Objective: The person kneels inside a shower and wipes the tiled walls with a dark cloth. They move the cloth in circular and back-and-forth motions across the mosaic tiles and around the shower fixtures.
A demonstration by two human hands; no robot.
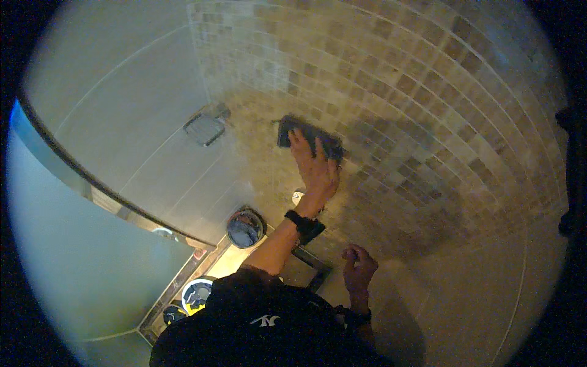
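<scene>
My left hand (pixel 316 169) lies with spread fingers on a dark rectangular pad (pixel 309 136), perhaps a grout float or sponge, against the mosaic tile wall (pixel 399 82). Whether the fingers grip the pad or only press on it is hard to tell. A dark band circles the left wrist. Lower and to the right, my right hand (pixel 360 266) hovers with curled fingers, and no object shows in it. Its wrist also wears a dark band.
A wire shelf (pixel 205 128) juts from the corner at left. Below stand a round bucket (pixel 246 228) with grey contents and a white-rimmed bucket (pixel 197 293). A curved glass edge (pixel 114 202) runs down the left side. A dark-framed square (pixel 316 275) lies near my body.
</scene>
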